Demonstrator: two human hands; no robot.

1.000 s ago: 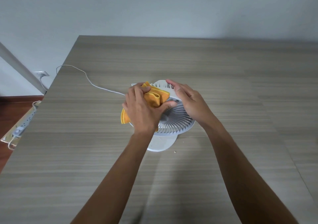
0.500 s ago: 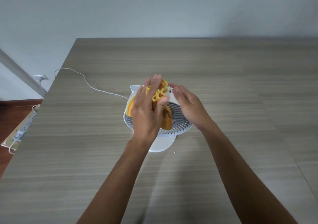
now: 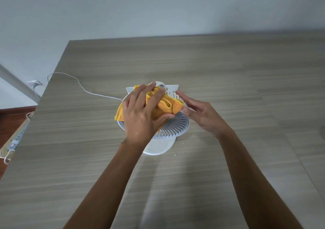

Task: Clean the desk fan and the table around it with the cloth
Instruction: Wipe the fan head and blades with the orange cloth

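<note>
A white desk fan [image 3: 173,126] sits mid-table, tilted back so its round grille faces up, with its round base [image 3: 158,146] toward me. My left hand [image 3: 142,112] presses a bunched orange cloth [image 3: 166,104] onto the upper left part of the grille, fingers spread over the cloth. My right hand [image 3: 200,112] rests against the fan's right rim, fingers straight and apart, thumb touching the cloth's edge. Much of the grille's left side is hidden under hand and cloth.
The wood-grain table [image 3: 228,74] reaches to a grey wall. A white power cord [image 3: 79,82] runs from the fan over the table's left edge toward a wall socket [image 3: 34,83]. A power strip [image 3: 16,139] lies on the floor at left. Small white crumbs [image 3: 175,154] lie by the base.
My left hand slid the cloth from the grille's left side up toward its top and spread flat over it. The right hand stayed at the right rim.
</note>
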